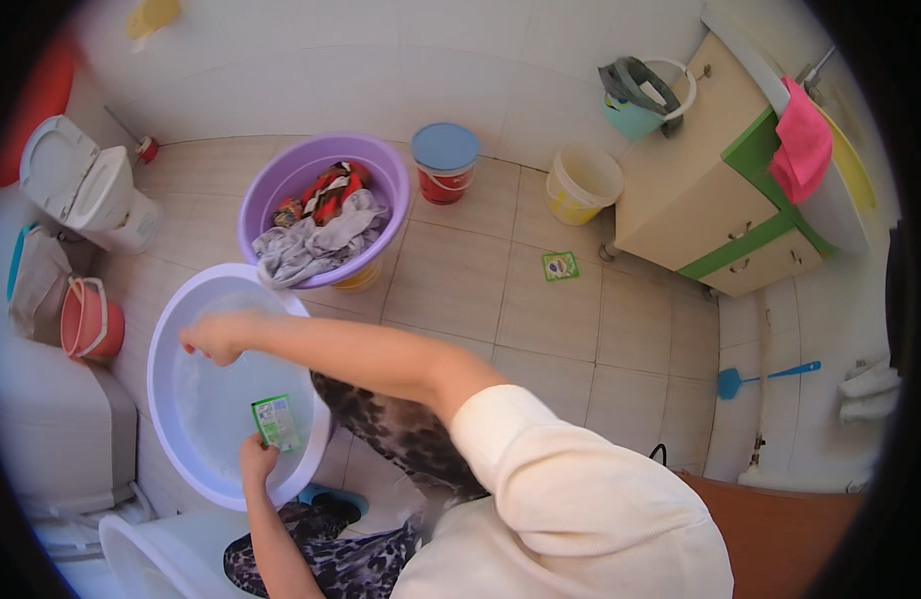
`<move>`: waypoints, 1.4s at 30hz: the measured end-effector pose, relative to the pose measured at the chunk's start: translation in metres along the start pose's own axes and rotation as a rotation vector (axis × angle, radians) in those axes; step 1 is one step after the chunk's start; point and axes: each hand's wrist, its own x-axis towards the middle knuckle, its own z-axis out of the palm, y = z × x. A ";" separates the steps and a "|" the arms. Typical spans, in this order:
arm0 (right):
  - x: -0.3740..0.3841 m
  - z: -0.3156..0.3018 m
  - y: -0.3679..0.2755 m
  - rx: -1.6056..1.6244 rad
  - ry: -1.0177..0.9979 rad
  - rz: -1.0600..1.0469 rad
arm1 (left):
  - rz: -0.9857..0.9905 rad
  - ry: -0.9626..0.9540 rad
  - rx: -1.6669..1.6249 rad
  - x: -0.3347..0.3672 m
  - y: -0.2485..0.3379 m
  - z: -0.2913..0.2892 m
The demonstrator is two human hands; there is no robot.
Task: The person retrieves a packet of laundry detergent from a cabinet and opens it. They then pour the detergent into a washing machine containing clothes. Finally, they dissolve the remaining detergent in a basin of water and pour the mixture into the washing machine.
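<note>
My left hand (257,461) grips a small green and white packet (275,423) by its lower edge, over the near part of a pale lavender basin (167,429). What looks like shallow water lies in the basin. Stretched across the basin's far side is my right arm, and my right hand (217,337) hangs above it with curled fingers. Some blur covers that hand, and anything between its fingertips is hidden. Just beyond stands a purple tub (255,206) holding a grey cloth (326,240) and a red patterned cloth (339,190).
Behind the tub is a red bucket with a blue lid (446,150); a yellow and white bucket (582,186) stands farther right. Another green packet (559,266) lies on the tiles. A pink bucket (93,321) and white bin (111,200) are left, a cabinet (680,200) right.
</note>
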 end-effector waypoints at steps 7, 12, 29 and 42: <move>-0.249 -0.034 0.140 1.055 0.515 0.229 | -0.042 -0.007 -0.305 0.001 0.010 -0.003; -0.438 0.031 0.301 0.895 1.312 1.183 | -0.261 -0.011 -0.431 -0.008 0.021 -0.012; -0.610 0.072 0.441 -0.617 0.855 1.669 | -0.470 -0.051 -0.428 0.009 0.024 -0.016; -0.425 0.142 0.377 -0.202 0.915 1.414 | -0.423 -0.028 -0.437 0.005 0.012 -0.015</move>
